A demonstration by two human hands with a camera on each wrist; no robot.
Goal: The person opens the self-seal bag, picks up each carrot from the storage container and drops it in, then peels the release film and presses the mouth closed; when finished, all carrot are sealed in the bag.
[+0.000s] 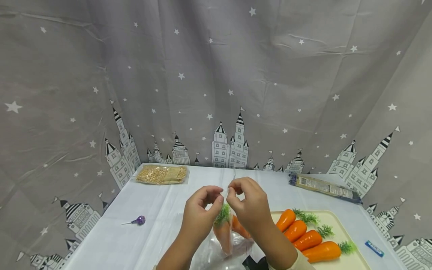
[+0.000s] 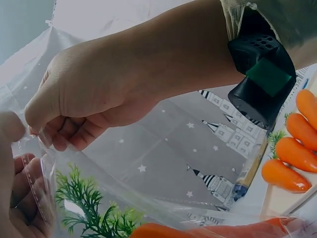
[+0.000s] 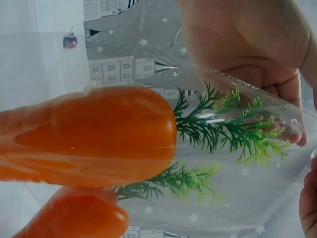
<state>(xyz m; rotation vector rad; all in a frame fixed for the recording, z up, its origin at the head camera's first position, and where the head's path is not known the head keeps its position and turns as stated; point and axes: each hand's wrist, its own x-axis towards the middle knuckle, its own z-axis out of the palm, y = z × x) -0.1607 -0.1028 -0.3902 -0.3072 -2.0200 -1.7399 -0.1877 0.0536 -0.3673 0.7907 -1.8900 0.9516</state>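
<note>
A clear plastic bag (image 1: 216, 253) hangs over the table's near edge with two orange toy carrots (image 1: 223, 232) with green tops inside. My left hand (image 1: 219, 193) pinches one side of the bag's mouth and my right hand (image 1: 231, 193) pinches the other side, close together. The left wrist view shows the right hand (image 2: 42, 131) gripping the bag's strip (image 2: 34, 183), with a carrot's green top (image 2: 94, 210) below. In the right wrist view the two bagged carrots (image 3: 94, 148) fill the frame, with the left hand (image 3: 257, 49) behind the film.
A cream tray (image 1: 332, 217) at the right holds several more carrots (image 1: 305, 240). A packet of yellow grains (image 1: 162, 174) lies at the back left, a dark long packet (image 1: 324, 187) at the back right. A purple lollipop (image 1: 138, 220) lies at the left, a small blue item (image 1: 374, 248) at the right edge.
</note>
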